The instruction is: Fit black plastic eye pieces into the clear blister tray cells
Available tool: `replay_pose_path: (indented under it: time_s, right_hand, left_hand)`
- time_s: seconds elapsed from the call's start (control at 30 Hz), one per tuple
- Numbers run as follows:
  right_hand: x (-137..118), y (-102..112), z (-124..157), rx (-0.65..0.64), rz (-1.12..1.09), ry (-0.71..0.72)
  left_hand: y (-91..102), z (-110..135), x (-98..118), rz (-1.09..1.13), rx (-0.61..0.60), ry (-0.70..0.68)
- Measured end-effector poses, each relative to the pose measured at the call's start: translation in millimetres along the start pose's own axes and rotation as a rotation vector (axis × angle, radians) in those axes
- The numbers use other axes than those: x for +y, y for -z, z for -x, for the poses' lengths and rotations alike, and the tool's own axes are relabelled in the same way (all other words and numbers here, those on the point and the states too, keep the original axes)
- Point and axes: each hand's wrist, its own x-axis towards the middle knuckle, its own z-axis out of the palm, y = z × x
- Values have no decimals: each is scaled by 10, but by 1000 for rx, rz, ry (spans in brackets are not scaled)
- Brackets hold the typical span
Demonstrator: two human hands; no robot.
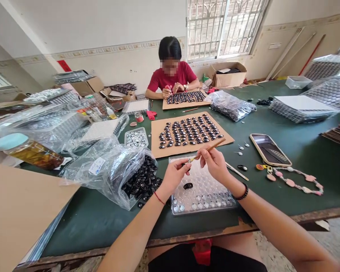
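Observation:
My left hand (174, 175) pinches a small piece at its fingertips above a clear blister tray (204, 194) of round clear gems. My right hand (214, 162) holds a thin wooden stick (212, 146), whose tip meets the piece in my left hand. One black oval piece (188, 185) lies on the tray below my left hand. A cardboard sheet (161, 149) covered in rows of black oval pieces lies just beyond my hands. To the left, an open plastic bag (121, 170) spills black pieces.
Across the green table (300, 196) a person in a red shirt (172, 77) works over another cardboard sheet. A phone (270, 150) and a pink bead strand (296, 183) lie at right. Stacked trays (303, 107), boxes and a jar (28, 151) crowd the sides.

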Motion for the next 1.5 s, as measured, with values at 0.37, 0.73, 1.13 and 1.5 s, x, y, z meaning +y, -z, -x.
replay_pose_path:
  time_s: [0.37, 0.73, 1.13, 1.5]
  right_hand:
    - [18, 147, 37, 261, -459, -210]
    - [144, 219, -49, -91, 295, 73]
    - [116, 224, -4, -203, 688, 205]
    - [171, 151, 67, -130, 583, 262]
  left_hand:
    - [496, -293, 173, 186, 324, -118]
    - [103, -179, 98, -358, 206, -212]
    - [-76, -120, -5, -1088, 134, -367]
    - [-49, -75, -1, -1103, 122, -466]
